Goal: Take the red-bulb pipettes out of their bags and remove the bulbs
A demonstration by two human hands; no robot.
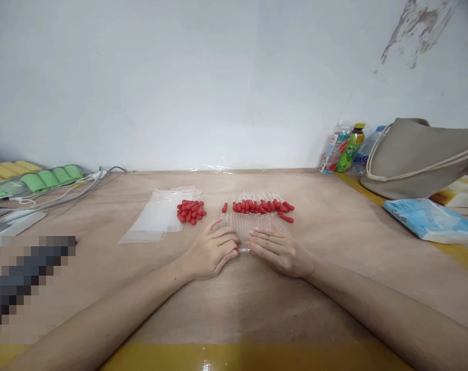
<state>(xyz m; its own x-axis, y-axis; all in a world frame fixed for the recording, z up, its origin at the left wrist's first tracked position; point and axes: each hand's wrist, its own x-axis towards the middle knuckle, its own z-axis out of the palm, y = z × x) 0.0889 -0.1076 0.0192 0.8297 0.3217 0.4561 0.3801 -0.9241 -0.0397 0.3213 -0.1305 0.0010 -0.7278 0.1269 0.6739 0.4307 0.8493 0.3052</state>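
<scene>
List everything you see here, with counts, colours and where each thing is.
Loose bulbs: many, red, piled left
Red-bulbed tubes: many, red and clear, beyond the hands
Clear tubes: many, colourless, by the hands
Plastic bags: several, translucent, left of the loose bulbs
Bottles: three, mixed, back right
Drawstring bag: one, grey-beige, right
Packet: one, blue-white, right
Cables: several, grey and white, left
Wrapped goods: several, yellow and green, far left
Pixelated object: one, dark, left
Tape: strips, yellow, front and right
Table cover: one, brown, underneath
Wall: one, whitish, behind
Hands: two, bare, centre

Soft light, faint shadows; glare on yellow tape (234, 358).
</scene>
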